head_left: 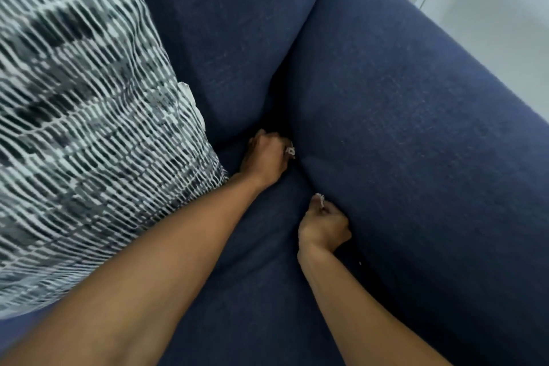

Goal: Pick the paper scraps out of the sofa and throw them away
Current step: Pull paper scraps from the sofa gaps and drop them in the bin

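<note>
The left hand [266, 154] is closed around a white paper scrap [290, 151] at the corner where the seat meets the armrest. The right hand [323, 227] pinches another small scrap [320, 198] at the seam beside the armrest. Around them lies the navy sofa [401, 116], with a patterned cushion [89, 128] on the left.

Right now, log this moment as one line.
left hand: shut on paper scrap | right hand: shut on second scrap | place: sofa crevice | patterned cushion alongside
</note>
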{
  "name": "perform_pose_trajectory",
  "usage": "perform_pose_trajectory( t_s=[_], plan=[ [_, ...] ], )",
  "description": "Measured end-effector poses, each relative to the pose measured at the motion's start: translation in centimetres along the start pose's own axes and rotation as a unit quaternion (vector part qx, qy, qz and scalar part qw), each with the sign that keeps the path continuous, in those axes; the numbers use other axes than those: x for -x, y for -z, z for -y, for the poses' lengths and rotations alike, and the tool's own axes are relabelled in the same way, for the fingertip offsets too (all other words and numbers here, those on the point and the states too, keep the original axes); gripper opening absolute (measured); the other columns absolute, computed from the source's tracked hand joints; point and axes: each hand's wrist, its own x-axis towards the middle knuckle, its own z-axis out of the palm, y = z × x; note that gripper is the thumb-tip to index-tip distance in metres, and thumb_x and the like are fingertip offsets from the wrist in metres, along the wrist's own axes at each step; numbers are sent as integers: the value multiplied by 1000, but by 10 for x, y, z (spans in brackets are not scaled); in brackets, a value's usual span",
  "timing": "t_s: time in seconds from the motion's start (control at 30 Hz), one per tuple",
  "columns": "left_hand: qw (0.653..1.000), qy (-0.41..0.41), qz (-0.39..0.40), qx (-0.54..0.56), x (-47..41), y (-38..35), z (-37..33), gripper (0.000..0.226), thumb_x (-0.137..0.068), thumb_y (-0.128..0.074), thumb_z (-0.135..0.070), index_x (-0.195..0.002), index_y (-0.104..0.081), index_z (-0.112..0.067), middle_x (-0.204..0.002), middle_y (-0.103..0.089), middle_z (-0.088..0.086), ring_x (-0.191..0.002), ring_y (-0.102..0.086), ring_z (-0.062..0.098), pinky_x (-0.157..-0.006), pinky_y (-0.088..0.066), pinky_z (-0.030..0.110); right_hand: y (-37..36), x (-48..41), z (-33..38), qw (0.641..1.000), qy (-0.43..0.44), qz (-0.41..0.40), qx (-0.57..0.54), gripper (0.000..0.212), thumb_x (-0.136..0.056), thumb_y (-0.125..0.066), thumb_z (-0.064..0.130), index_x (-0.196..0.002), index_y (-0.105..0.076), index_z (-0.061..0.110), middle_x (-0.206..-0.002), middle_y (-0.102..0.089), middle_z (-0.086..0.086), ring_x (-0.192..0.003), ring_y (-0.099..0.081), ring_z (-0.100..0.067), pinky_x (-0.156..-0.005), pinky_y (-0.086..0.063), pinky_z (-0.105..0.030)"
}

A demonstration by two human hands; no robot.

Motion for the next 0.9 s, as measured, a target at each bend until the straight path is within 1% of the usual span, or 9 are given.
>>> perform_pose_trajectory(
  t_s=[0.07,0.13,0.27,0.33,0.4,0.5,0.63,0.77,0.9],
  plan=[
    [1000,6,3,7,2,3,-2,16,-85,-60,-3,-91,-74,-10,-95,-68,15,-92,-54,33,-73,-38,29,3,2,3,1000,-7,15,1,22,-96,-63,20,-103,-77,5,-94,-75,-8,-88,-70,-20,-88,-58,-37],
    [1000,12,3,18,7,10,-4,16,-85,-60,-2,-93,-73,-8,-95,-67,15,-94,-54,32,-74,-39,29,10,8,5,999,11,31,4,21,-96,-63,20,-102,-77,6,-92,-75,-6,-86,-71,-20,-87,-59,-40],
    [999,0,0,35,25,33,-7,15,-88,-61,-2,-97,-72,-6,-96,-66,15,-93,-54,30,-76,-37,27,30,24,18,997,46,56,17,21,-96,-63,25,-96,-76,9,-83,-74,-3,-76,-70,-18,-81,-60,-42],
    [999,-4,-7,34,34,48,-11,12,-88,-63,-4,-95,-73,-7,-94,-66,13,-91,-52,29,-78,-39,30,44,31,29,996,53,76,14,23,-97,-62,27,-96,-76,8,-82,-73,-5,-71,-68,-15,-77,-61,-40],
    [999,-10,-15,29,42,65,-19,10,-88,-63,-6,-93,-72,-9,-91,-65,9,-87,-49,25,-82,-42,35,57,38,43,994,68,89,7,24,-97,-62,27,-93,-75,8,-74,-70,-3,-64,-64,-12,-70,-62,-42],
    [999,-23,-28,18,54,95,-39,11,-89,-63,-8,-96,-72,-11,-91,-64,5,-86,-46,21,-82,-38,29,78,52,71,988,124,88,11,25,-97,-62,27,-85,-74,9,-63,-65,1,-58,-64,-15,-62,-61,-44],
    [998,-26,-59,1,74,141,-70,9,-90,-66,-14,-97,-72,-13,-91,-64,1,-89,-49,21,-85,-40,30,111,73,111,979,175,100,19,25,-96,-61,33,-79,-71,18,-56,-61,4,-58,-65,-20,-64,-59,-45],
    [996,-39,-76,-25,97,193,-110,10,-89,-68,-20,-97,-71,-15,-93,-66,-1,-89,-55,23,-89,-42,35,159,91,155,971,205,120,5,29,-95,-59,38,-70,-65,24,-57,-60,6,-62,-66,-20,-66,-58,-47],
    [994,-53,-91,-29,118,242,-155,14,-90,-68,-24,-102,-69,-16,-93,-60,-6,-87,-51,20,-90,-41,34,214,97,196,956,252,151,19,36,-94,-58,39,-64,-62,20,-55,-61,1,-58,-65,-24,-66,-57,-50]
  ],
)
